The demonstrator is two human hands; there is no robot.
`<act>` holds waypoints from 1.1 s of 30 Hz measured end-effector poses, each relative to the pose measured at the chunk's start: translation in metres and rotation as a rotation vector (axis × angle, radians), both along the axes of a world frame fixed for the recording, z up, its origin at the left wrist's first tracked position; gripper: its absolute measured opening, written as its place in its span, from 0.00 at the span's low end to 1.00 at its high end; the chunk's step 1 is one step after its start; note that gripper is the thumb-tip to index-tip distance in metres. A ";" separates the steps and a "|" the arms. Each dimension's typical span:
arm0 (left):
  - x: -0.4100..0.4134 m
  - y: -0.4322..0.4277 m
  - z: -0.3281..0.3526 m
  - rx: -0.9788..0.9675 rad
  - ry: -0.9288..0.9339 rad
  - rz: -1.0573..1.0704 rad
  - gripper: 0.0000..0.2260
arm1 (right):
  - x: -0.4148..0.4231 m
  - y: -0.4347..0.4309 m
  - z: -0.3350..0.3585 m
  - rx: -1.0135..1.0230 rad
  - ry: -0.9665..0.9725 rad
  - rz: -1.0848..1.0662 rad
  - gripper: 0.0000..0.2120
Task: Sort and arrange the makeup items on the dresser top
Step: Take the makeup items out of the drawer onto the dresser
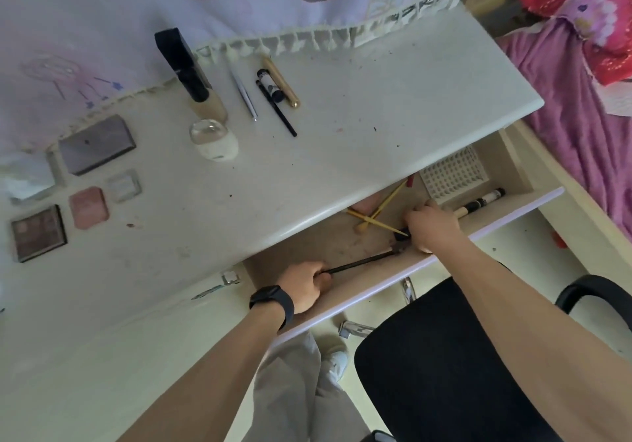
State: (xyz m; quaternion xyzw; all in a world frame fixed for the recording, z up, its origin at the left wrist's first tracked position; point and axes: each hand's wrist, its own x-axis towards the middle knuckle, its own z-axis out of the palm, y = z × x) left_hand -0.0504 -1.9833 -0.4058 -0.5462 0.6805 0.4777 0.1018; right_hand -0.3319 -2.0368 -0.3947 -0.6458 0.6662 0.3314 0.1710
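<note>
Inside drawer point(307, 248): basket point(451, 174), black brush point(359, 263) w/ left hand point(304, 286).

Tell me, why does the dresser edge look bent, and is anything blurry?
Head view: the wide lens bows the edge of the dresser top; light is soft and even, without hard shadows; the palette at far left looks smeared; the left hand, gripping a black stick, and the right hand in the drawer are sharper.

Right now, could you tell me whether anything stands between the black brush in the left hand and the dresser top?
Nothing visible lies over the black brush, which the left hand grips in the open drawer. Its far end lies by the right hand. The dresser top above has bare space.
</note>
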 end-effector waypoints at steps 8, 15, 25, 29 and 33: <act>0.020 -0.011 0.051 -0.013 0.005 0.050 0.10 | 0.010 0.000 0.008 0.059 0.086 0.216 0.15; 0.033 -0.003 0.085 0.010 0.037 0.149 0.10 | 0.008 0.001 0.019 0.101 0.055 0.058 0.18; 0.041 -0.009 0.101 0.169 0.335 0.372 0.14 | 0.008 0.019 0.049 -0.224 -0.097 -0.094 0.12; 0.030 -0.022 0.111 0.223 0.518 0.517 0.11 | 0.029 0.050 0.081 -0.563 -0.876 -0.875 0.10; 0.015 -0.034 0.114 0.255 0.588 0.554 0.11 | 0.066 0.066 0.110 -0.616 -1.432 -1.344 0.14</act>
